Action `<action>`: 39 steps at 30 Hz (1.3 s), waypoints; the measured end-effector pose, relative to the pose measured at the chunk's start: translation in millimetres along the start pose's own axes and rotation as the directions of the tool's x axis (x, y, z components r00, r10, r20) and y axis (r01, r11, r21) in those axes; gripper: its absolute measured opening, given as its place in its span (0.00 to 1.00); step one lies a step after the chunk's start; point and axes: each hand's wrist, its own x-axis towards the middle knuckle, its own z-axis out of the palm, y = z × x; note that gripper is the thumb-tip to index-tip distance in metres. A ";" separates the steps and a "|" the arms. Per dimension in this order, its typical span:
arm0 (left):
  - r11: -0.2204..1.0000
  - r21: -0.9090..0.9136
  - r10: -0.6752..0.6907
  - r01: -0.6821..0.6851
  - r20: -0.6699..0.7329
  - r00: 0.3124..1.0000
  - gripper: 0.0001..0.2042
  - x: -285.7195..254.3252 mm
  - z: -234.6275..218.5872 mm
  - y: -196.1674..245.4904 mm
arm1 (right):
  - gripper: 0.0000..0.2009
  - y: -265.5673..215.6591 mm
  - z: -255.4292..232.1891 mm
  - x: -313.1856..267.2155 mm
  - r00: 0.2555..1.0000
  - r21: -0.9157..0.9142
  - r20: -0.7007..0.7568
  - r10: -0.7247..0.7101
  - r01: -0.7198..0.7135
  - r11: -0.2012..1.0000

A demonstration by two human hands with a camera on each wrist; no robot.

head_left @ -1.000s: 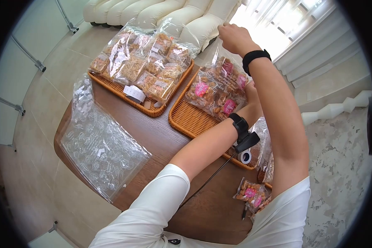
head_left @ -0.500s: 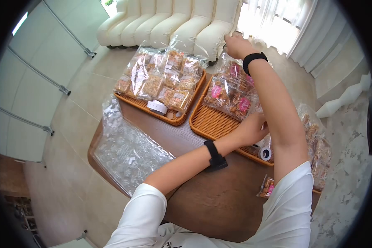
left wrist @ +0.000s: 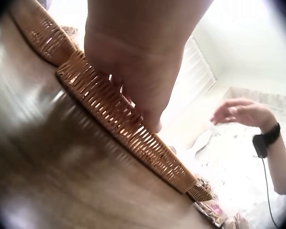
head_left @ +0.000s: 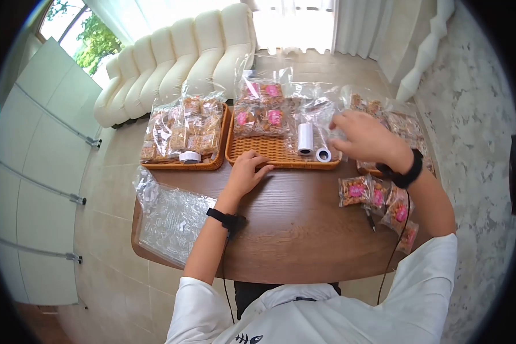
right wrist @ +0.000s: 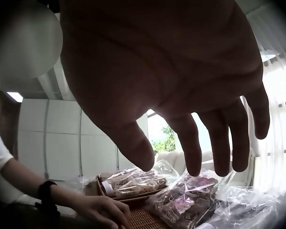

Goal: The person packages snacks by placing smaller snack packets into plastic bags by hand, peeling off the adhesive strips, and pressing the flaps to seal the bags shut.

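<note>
head view: the left hand [head_left: 247, 174] lay palm-down at the near rim of the middle basket [head_left: 264, 148], fingers relaxed, touching the wicker and clutching nothing! the right hand [head_left: 372, 135] hung raised over the basket's right end, released. the snack bag [head_left: 258, 120] sat in the basket's left part, beyond the left hand and well left of the right one, its pink labels up, its clear top pointing toward the sofa [head_left: 183, 51], long axis running away from the person. the basket's long axis ran left to right, with the white roll [head_left: 305, 139] in its right part.

left wrist view: the left hand reached down over the rim, fingertips partly hidden by wicker; the basket's side slanted from upper left to lower right.

right wrist view: the right palm faced the camera, fingers spread and pointing down, no grasp at all, the bag below the fingertips, out of contact!
</note>
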 end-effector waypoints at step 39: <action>0.988 -0.129 -0.097 0.083 -0.111 0.989 0.17 -97.1 -3.4 117.9 | 0.38 -47.1 130.3 -326.2 -0.016 0.340 -0.493 0.870 -0.924 0.175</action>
